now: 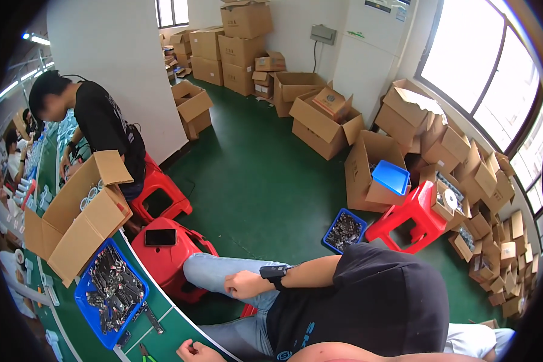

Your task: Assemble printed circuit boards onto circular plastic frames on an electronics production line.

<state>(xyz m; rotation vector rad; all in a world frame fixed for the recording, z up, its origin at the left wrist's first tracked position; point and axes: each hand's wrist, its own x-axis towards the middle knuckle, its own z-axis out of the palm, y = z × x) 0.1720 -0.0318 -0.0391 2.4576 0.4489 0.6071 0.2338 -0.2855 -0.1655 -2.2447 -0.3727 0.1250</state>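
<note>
My right hand (243,285) rests loosely curled on the thigh of my light blue jeans (214,271), and a small black device (274,272) is strapped to that wrist. At the lower edge my left hand (198,352) shows with bent fingers beside the table's rim; the frame cuts it off and its palm is hidden. Nearest to it on the green table (178,326) lie green-handled pliers (146,353) and a dark narrow strip (154,320). A blue tray (141,291) heaped with small black parts (111,289) stands farther left.
An open carton (81,232) stands behind the tray. A phone (161,237) lies on a red stool (162,259); a co-worker (102,114) sits beyond. On my right are another red stool (413,220), a floor tray of dark parts (344,230) and stacked cartons (322,136).
</note>
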